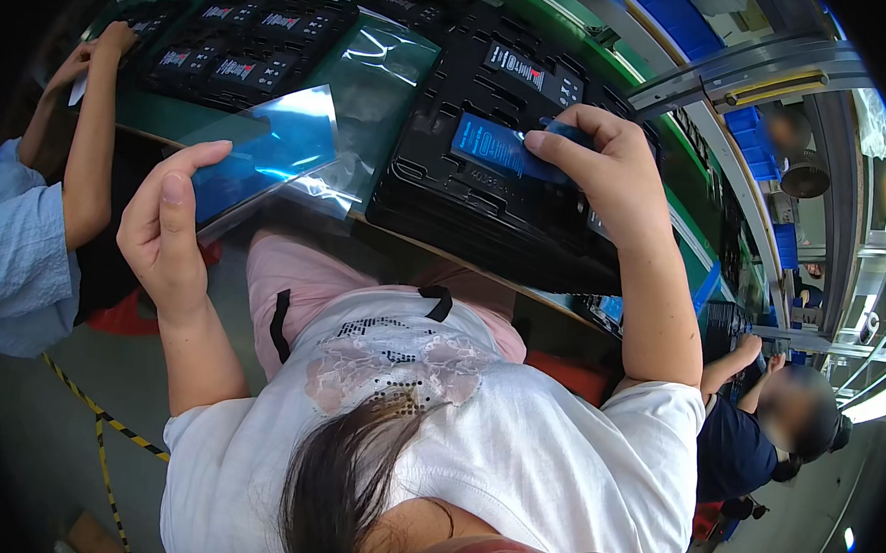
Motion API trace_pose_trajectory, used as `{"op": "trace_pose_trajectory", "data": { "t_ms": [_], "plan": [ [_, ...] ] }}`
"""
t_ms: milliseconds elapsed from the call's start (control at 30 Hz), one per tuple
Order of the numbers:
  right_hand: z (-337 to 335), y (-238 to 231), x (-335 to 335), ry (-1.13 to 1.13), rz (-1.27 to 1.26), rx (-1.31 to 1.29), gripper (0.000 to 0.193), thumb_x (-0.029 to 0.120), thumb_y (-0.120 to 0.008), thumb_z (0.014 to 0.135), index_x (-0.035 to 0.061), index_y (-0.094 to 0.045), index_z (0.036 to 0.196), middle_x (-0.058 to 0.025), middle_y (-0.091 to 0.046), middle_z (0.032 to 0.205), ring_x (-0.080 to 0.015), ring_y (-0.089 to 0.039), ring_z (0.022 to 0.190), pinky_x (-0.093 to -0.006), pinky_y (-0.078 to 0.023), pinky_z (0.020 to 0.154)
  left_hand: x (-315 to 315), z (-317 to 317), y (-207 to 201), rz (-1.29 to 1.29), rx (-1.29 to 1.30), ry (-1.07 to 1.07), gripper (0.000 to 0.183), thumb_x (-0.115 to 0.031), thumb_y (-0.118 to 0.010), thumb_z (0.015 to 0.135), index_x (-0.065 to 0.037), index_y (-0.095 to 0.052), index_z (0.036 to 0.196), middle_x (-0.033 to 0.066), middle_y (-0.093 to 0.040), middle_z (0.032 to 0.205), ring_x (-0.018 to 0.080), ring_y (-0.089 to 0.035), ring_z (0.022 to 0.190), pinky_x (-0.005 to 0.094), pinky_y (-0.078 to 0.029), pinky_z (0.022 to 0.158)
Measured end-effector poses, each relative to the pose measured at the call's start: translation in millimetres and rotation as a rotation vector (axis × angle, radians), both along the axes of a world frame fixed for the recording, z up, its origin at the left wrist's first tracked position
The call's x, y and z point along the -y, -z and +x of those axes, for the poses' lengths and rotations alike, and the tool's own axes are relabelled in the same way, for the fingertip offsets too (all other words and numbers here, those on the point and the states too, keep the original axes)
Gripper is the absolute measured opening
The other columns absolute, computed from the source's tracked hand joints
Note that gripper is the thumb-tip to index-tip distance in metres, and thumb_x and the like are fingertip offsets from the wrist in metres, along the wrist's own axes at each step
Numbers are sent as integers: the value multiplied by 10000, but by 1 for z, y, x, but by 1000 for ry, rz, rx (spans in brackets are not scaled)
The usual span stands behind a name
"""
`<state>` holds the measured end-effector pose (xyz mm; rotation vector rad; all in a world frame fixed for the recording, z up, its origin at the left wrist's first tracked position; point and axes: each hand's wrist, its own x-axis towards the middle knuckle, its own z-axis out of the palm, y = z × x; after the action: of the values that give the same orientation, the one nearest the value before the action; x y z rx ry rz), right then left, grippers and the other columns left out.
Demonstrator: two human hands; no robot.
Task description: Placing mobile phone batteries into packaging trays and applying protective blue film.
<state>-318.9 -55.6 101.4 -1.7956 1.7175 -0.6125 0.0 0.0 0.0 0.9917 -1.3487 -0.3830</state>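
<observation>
My left hand (170,227) holds a clear and blue plastic film sheet (279,153) at its left edge, between thumb and fingers, in front of the bench. Over a black moulded tray (418,175), my right hand (609,170) is closed in a pinch on a small piece of blue film (568,133). Beneath those fingertips lies a flat battery (485,142) that looks blue on its surface; whether the pinched film is joined to it I cannot tell. Farther back in the same tray sits a dark flat battery (521,68) with a printed label.
Clear plastic sheeting (374,73) lies on the green bench left of the tray. More trays of batteries (234,50) stand farther left, near a co-worker's arms (90,128). A metal frame (734,81) rises at the right. Another co-worker (755,433) sits at far right.
</observation>
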Motion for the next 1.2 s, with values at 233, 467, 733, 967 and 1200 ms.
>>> {"op": "trace_pose_trajectory", "data": {
  "t_ms": [233,467,733,967,1200],
  "plan": [
    [-6,6,4,-22,-9,142,245,249,-713,765,11,-659,785,-18,-577,636,-83,-517,609,-242,-417,595,1,-2,-1,-10,15,-15,331,-213,-475,966,58,-665,961,128,-684,966,168,-620,905,267,-442,839],
    [-4,6,4,-36,-6,85,171,170,-727,784,28,-631,772,40,-563,679,-31,-485,627,-180,-370,599,-1,-2,3,-8,1,-4,326,-209,-476,968,55,-667,957,128,-685,966,167,-621,904,265,-441,837],
    [0,6,1,-49,-18,0,216,228,-712,779,23,-646,787,1,-571,651,-71,-498,600,-226,-398,586,-6,0,3,8,3,-18,336,-214,-472,969,61,-665,956,131,-685,960,166,-621,897,265,-442,834],
    [-2,5,1,-136,-128,-150,280,266,-698,760,-2,-654,825,-105,-559,610,-162,-527,563,-299,-434,571,-3,1,5,-15,2,-21,385,-246,-457,967,85,-655,954,135,-678,969,181,-613,923,285,-440,860],
    [0,7,-3,-216,-289,-430,333,270,-689,773,21,-620,983,-195,-646,840,-355,-638,796,-429,-504,712,-1,19,27,-13,-78,80,445,-269,-394,1000,119,-596,1081,188,-613,1122,245,-568,1053,355,-391,988]
  ]
}}
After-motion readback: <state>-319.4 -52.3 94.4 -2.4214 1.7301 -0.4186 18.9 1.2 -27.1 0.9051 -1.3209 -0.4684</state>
